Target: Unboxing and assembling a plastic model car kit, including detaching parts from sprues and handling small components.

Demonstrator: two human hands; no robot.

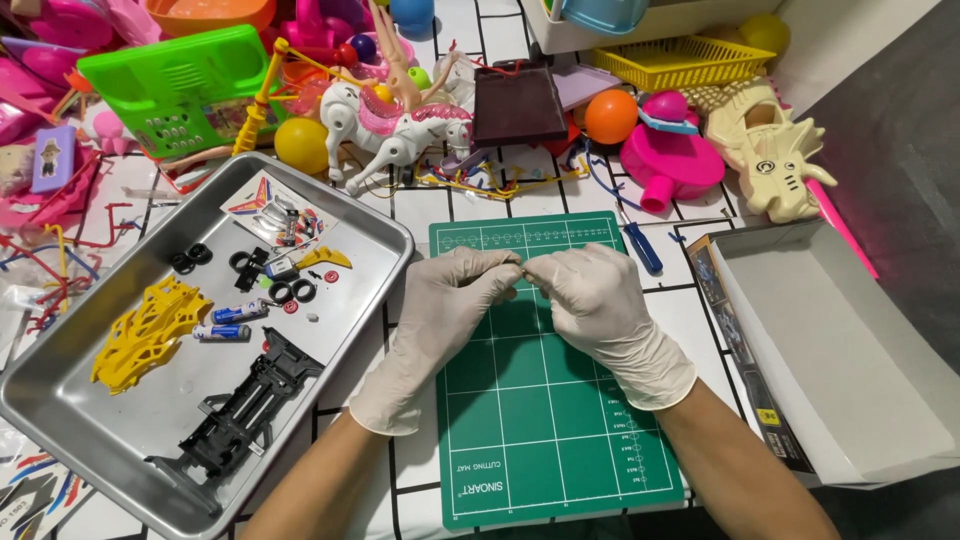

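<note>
Over the green cutting mat (540,400), both gloved hands meet: the left hand (445,305) and right hand (600,305) have their fingers (500,268) pinched narrow on a tiny part (524,270), too small to identify. I'd keep it low above the mat, so a slip lands there rather than among the kit pieces in the metal tray (375,240) alongside.

Whatever the left hand (447,300) and right hand (590,300) pinch together is too small to tell. At 7 o'clock, the metal tray (60,400) runs off-frame.
</note>
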